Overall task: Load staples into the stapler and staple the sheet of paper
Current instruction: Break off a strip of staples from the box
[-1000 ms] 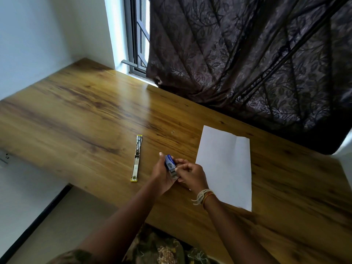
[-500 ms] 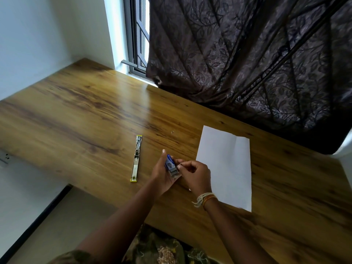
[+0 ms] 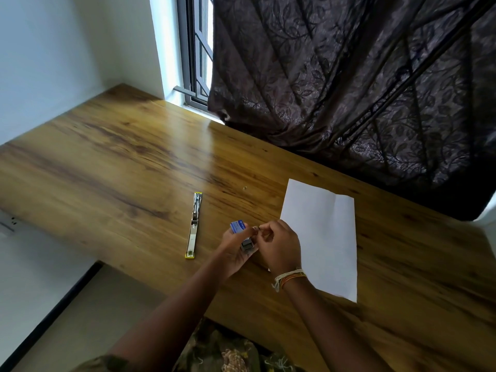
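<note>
Head view, single frame. I note the left hand (image 3: 236, 248) cupping a small blue-and-white cardboard staple box (image 3: 237, 226), fingers curled round it, with its grey inner tray (image 3: 247, 246) slid out toward the near edge of the brown wood-grain bench (image 3: 112, 162). The tray is out, I judge, so the staples can be reached. The right hand (image 3: 279, 247) sits just beside the box, thumb and forefinger pinched together at its upper end; something tiny shows at the fingertips (image 3: 259, 229), probably a strip of staples, but it is too small to confirm.

The long yellow-and-chrome stapler (image 3: 193, 226) lies flat on the bench, left of the hands and near the near edge, untouched. It looks swung fully open, magazine upward, presumably so a strip can drop straight in.

The white sheet of paper (image 3: 322, 237), creased once across, lies flat to the right of the hands, its left edge partly under the right wrist, which wears thread bracelets (image 3: 288, 277). It is out of the way until stapling.

Judgement: loading not yet done; staples are being drawn out.
</note>
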A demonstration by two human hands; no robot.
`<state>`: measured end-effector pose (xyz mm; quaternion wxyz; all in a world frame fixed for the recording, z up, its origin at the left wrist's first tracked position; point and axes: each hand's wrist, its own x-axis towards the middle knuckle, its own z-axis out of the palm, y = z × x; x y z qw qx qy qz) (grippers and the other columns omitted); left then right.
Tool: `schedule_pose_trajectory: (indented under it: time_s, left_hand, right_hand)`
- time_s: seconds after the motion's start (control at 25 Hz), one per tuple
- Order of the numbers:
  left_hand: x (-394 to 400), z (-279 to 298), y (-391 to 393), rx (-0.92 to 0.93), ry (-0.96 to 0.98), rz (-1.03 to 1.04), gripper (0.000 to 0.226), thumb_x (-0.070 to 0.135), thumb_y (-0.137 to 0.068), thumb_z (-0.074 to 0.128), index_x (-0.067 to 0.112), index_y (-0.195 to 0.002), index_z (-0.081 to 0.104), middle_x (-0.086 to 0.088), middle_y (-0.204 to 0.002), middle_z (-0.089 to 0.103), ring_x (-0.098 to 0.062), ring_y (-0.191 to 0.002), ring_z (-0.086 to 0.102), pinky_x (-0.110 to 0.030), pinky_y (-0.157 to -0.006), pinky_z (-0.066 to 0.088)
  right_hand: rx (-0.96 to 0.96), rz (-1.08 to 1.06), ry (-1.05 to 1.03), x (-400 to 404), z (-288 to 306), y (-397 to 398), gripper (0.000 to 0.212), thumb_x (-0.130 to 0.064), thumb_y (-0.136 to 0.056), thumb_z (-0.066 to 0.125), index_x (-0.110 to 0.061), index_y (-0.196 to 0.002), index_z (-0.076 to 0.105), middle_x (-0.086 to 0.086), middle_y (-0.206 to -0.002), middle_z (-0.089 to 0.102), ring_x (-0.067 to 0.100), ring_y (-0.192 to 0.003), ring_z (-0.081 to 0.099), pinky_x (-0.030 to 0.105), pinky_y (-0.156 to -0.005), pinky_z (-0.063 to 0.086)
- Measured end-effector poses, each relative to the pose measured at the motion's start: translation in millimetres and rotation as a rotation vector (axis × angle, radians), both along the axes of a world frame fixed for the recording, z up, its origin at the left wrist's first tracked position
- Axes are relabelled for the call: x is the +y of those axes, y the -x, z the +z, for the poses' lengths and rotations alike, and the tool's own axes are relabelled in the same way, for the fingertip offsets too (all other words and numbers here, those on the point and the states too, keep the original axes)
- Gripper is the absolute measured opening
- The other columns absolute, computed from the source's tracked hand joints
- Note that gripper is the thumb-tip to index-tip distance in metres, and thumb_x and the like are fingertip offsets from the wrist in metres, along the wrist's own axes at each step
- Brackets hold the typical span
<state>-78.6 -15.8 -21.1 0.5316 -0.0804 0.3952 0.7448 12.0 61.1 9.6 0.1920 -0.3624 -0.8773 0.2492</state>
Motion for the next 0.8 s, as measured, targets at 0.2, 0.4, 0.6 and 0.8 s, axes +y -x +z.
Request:
schedule_pose_trajectory:
  time_s: [0.2, 0.4, 0.6, 0.8]
  left_hand:
    - [1, 2, -1, 0.016, 0.003, 0.004, 0.031, 0.000, -0.082, 0.067, 0.008, -0.105, 0.048, -0.015, -0.093, 0.060, -0.022, -0.078, 0.063, -0.030, -0.062, 0.057]
    - [2, 5, -2, 0.004, 0.000, 0.022, 0.024, 0.000, -0.085, 0.064, 0.007, -0.102, 0.049, -0.015, -0.091, 0.060, -0.021, -0.075, 0.063, -0.027, -0.059, 0.057]
    - [0, 8, -4, 0.017, 0.015, 0.037, 0.024, -0.001, -0.083, 0.065, 0.006, -0.101, 0.051, -0.017, -0.096, 0.060, -0.023, -0.080, 0.064, -0.027, -0.059, 0.057]
    - [0, 10, -6, 0.046, -0.024, 0.048, 0.018, -0.006, -0.083, 0.063, 0.007, -0.089, 0.051, -0.018, -0.092, 0.062, -0.026, -0.083, 0.067, -0.030, -0.063, 0.059]
  right_hand:
    - [0.008, 0.009, -0.021, 1, -1, -2, 0.015, -0.030, -0.086, 0.065, -0.016, -0.093, 0.066, -0.002, -0.092, 0.067, 0.005, -0.078, 0.057, 0.015, -0.063, 0.049]
    - [0.013, 0.024, -0.020, 2, -1, -1, 0.017, -0.030, -0.083, 0.069, -0.016, -0.093, 0.066, -0.002, -0.095, 0.065, 0.008, -0.081, 0.061, 0.017, -0.065, 0.053]
    - [0.190, -0.084, 0.333, -2, 3, -2, 0.013, -0.026, -0.083, 0.069, -0.019, -0.094, 0.068, -0.007, -0.091, 0.069, 0.005, -0.082, 0.065, 0.009, -0.064, 0.051]
    - [0.228, -0.172, 0.455, 1, 10, 1, 0.013, -0.022, -0.082, 0.070, -0.015, -0.093, 0.071, -0.007, -0.084, 0.068, 0.001, -0.076, 0.063, 0.004, -0.056, 0.046]
